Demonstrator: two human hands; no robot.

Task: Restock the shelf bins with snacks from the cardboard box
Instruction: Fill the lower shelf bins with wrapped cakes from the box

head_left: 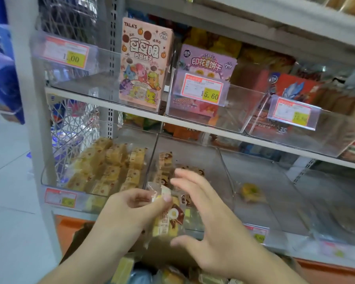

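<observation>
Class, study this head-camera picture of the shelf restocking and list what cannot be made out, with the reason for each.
- Cardboard box: head view, mostly hidden behind the left hand and right hand, and cut off by the bottom edge.
- Lower-left price tag: digits blurred.
- Snack packet in the left hand: print too small and blurred.
- Yellow item in the lower-right bin: smeared by clear plastic.

white tiled floor (6,160), blue plastic crates (2,78), wire mesh panel (70,128)

A clear-wrapped cake snack (168,218) hangs upright before the middle bin (223,160), which holds a few brown-swirl cakes (164,167).
</observation>
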